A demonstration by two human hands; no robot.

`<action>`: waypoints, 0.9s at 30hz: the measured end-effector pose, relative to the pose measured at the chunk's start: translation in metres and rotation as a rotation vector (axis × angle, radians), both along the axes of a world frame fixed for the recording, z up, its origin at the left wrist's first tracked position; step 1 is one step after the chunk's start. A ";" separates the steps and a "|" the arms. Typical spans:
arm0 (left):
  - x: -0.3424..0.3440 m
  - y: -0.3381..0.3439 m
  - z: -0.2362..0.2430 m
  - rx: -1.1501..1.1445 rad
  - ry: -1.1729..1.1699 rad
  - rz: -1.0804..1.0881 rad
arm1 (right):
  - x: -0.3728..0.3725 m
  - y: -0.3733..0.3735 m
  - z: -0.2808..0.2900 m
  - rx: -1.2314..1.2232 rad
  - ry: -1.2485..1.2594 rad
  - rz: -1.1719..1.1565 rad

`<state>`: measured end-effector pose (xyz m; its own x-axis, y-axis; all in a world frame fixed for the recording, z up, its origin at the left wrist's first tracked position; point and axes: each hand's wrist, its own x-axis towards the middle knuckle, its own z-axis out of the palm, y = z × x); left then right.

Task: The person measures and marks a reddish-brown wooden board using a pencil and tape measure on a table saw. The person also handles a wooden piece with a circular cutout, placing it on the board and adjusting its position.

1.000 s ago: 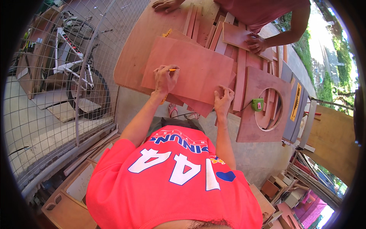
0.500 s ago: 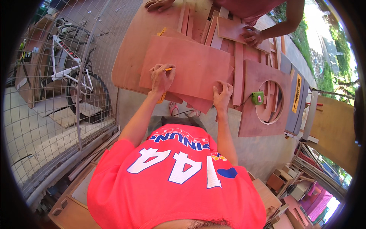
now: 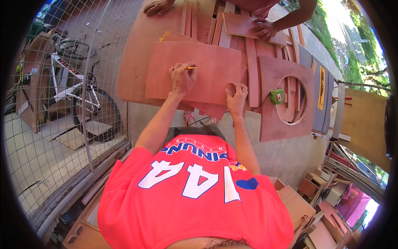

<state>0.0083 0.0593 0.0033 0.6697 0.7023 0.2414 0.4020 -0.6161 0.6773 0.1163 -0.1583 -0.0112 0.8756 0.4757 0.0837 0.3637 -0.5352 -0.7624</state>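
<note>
A flat reddish-brown wooden panel (image 3: 199, 56) lies in front of me on top of other boards. My left hand (image 3: 181, 81) is closed around a yellow pencil (image 3: 190, 67), held over the panel's middle. At the panel's right near corner, my right hand (image 3: 237, 99) has its fingers curled on the edge, gripping it. Another board (image 3: 207, 108) sticks out beneath the near edge. A yellow strip-like tool (image 3: 164, 36) shows at the far left corner, mostly hidden under the panel.
A co-worker's hand (image 3: 264, 30) rests on a board across the table (image 3: 134, 62); their other hand (image 3: 158, 6) lies at the far left. Right of me are a board with a round cutout (image 3: 267, 124) and a green tape measure (image 3: 276, 96). Wire fencing and a bicycle (image 3: 66, 91) stand left.
My left hand with the pencil has moved rightward across the panel, away from its left part. My right hand stays at the right near corner. The whole view has shifted slightly.
</note>
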 end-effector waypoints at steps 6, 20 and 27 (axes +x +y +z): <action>-0.013 -0.007 -0.003 0.020 0.002 -0.023 | 0.001 -0.001 -0.001 0.003 -0.015 0.016; -0.054 -0.045 0.019 -0.060 -0.005 -0.075 | 0.001 0.000 0.002 0.006 0.011 0.006; -0.002 -0.028 0.006 -0.061 -0.100 -0.063 | -0.001 0.000 0.004 0.027 0.008 -0.001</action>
<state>0.0064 0.0315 0.0091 0.6875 0.6752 0.2671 0.2926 -0.5943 0.7492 0.1153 -0.1583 -0.0070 0.8769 0.4722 0.0896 0.3570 -0.5151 -0.7792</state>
